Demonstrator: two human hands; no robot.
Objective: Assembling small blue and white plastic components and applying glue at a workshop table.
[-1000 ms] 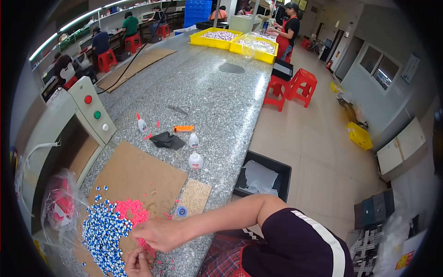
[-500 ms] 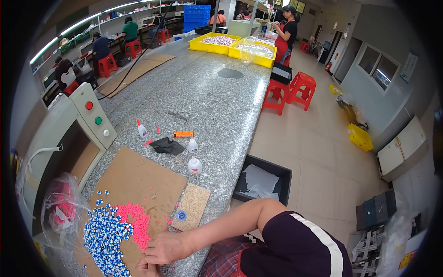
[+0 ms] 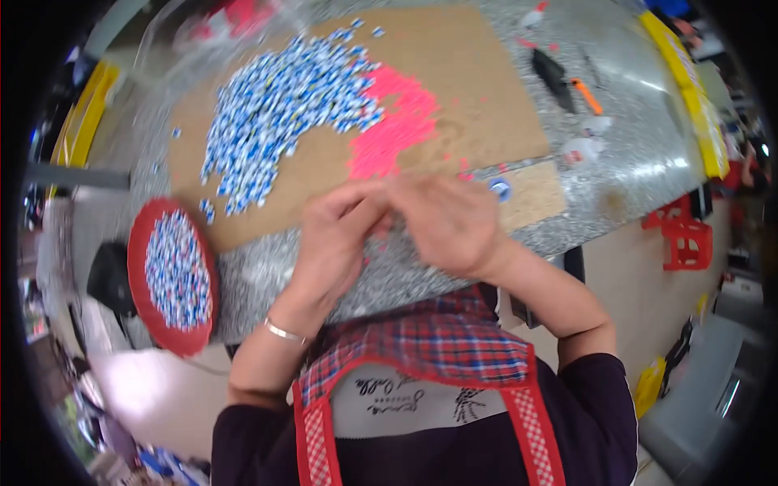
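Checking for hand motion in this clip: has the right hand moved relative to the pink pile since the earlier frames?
Yes. The right hand has shifted away from the pink pile, toward the table's near edge.

Small-parts assembly workshop. Long speckled stone table (image 3: pixel 648 154) with cardboard work mat (image 3: pixel 486 97); heaps of blue-white pieces (image 3: pixel 275 105) and pink pieces (image 3: pixel 393 121) sorted on it; red tray (image 3: pixel 174 275) full of same pieces; yellow bins (image 3: pixel 689 81) at far end; red plastic stools (image 3: pixel 689 239) on bare floor.
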